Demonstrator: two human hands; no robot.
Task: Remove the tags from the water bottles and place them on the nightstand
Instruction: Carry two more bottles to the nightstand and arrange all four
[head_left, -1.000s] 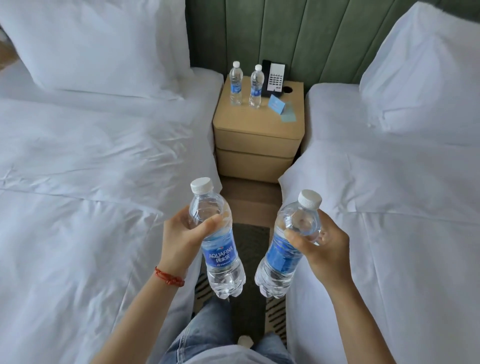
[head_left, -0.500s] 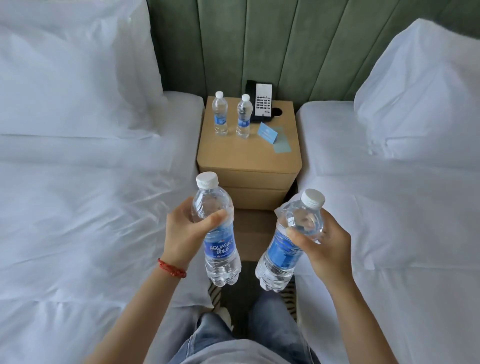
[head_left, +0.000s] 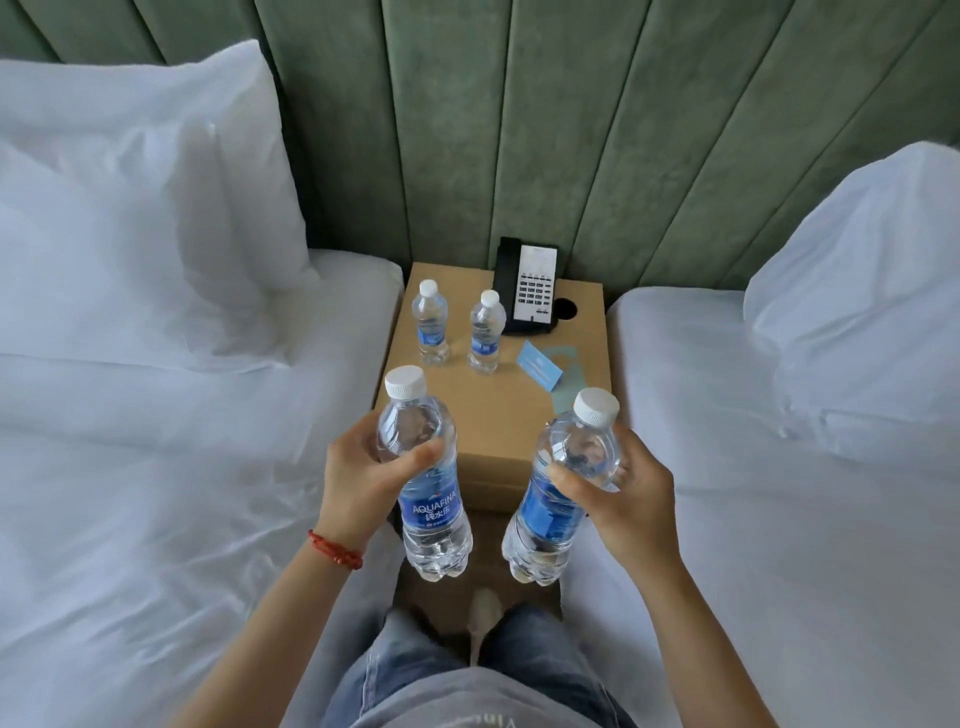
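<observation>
The left hand (head_left: 363, 475) curls around a clear ribbed plastic bottle (head_left: 428, 483) whose blue label reads AQUAFINA; the right hand (head_left: 626, 499) grips a second bottle (head_left: 563, 486), tilted, its label unreadable. Both are held at the near edge of the tan nightstand (head_left: 498, 415), where two smaller capped bottles (head_left: 431, 322) stand upright beside a black-and-white phone (head_left: 530, 286).

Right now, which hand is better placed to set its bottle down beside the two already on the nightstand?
Left, probably. The left hand and its bottle sit below the two standing bottles; the right hand faces the blue card side of the nightstand.
</observation>
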